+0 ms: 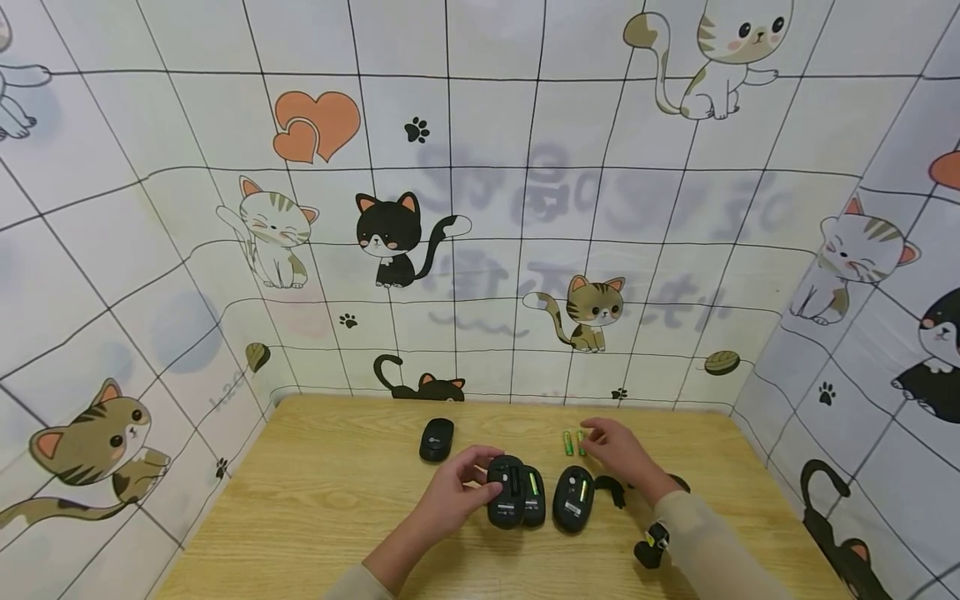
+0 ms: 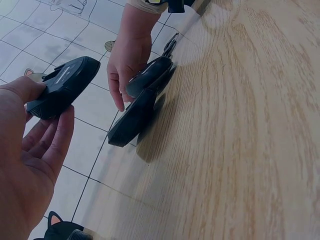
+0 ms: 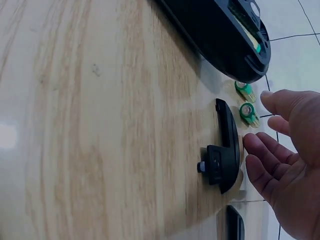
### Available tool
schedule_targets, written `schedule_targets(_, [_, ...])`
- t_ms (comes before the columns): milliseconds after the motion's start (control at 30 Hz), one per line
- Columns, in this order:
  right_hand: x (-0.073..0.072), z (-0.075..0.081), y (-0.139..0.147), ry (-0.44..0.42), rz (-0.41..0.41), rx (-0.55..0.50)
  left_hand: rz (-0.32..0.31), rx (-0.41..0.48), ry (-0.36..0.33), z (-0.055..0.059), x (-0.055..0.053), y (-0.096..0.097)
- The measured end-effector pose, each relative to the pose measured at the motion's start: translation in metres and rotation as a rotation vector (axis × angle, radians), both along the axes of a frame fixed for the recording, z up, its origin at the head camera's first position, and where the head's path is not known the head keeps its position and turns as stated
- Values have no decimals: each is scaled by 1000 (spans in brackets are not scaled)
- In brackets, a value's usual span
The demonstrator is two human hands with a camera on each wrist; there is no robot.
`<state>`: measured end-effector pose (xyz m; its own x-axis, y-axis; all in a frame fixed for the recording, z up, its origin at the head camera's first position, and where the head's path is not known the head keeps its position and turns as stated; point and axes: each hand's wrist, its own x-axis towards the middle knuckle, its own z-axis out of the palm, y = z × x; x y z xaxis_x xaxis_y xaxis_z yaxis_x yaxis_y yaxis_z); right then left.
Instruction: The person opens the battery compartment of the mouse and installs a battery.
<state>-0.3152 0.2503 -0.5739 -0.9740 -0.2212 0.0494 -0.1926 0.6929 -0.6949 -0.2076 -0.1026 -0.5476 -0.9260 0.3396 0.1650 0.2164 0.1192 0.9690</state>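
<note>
The left hand grips an upturned mouse above the surface — partly hiding a second mouse; the right hand, fingers relaxed, is beside two batteries, far side (contact hard to make out).

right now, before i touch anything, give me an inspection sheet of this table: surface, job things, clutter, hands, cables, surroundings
Surface: wooden table, pale grain.
Job things: held mouse, underside showing, no battery visible in its slot; two bottom-up mice, each showing a fitted battery; top-up mouse towards the back; two loose green batteries.
Clutter: black plastic pieces near the right hand.
Hands: left hand grips the held mouse; right hand is beside the loose batteries, gripping neither.
Cables: nothing seen.
Surroundings: cat-print walls behind and both sides.
</note>
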Motion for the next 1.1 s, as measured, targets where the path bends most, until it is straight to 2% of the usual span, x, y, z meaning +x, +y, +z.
schedule_targets(433, [-2,0,-5,-26,-7,33,0,-4,-3,0,1,0])
schedule_targets(800, [-10,-2,3,-62,41,12,2,-7,-2,-1,1,0])
schedule_targets(1100, [-8,0,4,-72,32,34,7,-22,15,-1,0,0])
